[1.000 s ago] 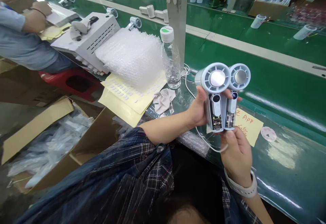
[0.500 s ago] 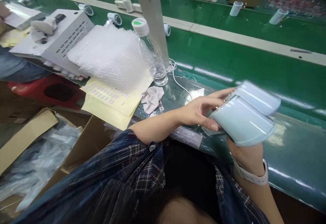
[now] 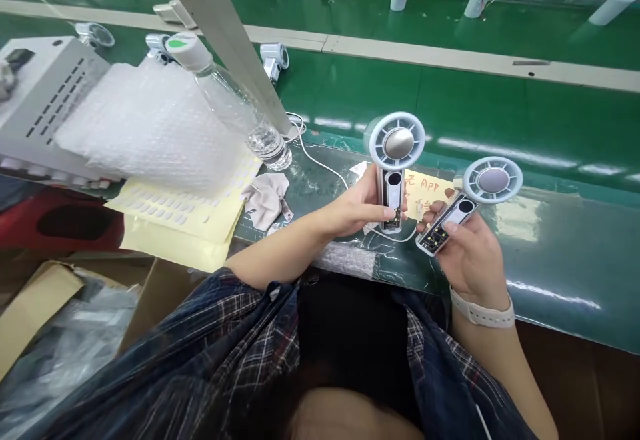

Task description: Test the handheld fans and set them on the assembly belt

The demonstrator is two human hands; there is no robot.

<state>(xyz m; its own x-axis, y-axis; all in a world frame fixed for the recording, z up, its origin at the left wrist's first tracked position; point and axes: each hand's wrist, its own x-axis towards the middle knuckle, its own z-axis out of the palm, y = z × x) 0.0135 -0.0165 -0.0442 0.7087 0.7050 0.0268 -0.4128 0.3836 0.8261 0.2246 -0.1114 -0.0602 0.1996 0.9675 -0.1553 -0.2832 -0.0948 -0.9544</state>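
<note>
My left hand (image 3: pixel 367 207) is closed round the handle of a pale blue handheld fan (image 3: pixel 399 140), held upright with its round head at the top. Its thumb presses on the handle front, near an exposed circuit board. In my right hand (image 3: pixel 473 253) is a second handheld fan (image 3: pixel 493 180), tilted so the head points up and to the right. That handle also shows a bare circuit board and a dark round spot. Behind the two fans lies a yellow note (image 3: pixel 425 190) with red handwriting. A white cable (image 3: pixel 320 160) runs across the table and passes below the left fan.
A water bottle (image 3: pixel 240 107) leans by a metal post (image 3: pixel 225 33). Left of it are bubble wrap (image 3: pixel 145 127), yellow label sheets (image 3: pixel 180 227) and a crumpled cloth (image 3: pixel 266 200). More fans stand along the green conveyor (image 3: pixel 450 100). A cardboard box (image 3: pixel 140 307) sits lower left.
The two fans were held close together with their heads toward the right; now they are apart, one in each hand, with faces and handles showing. My view has shifted right.
</note>
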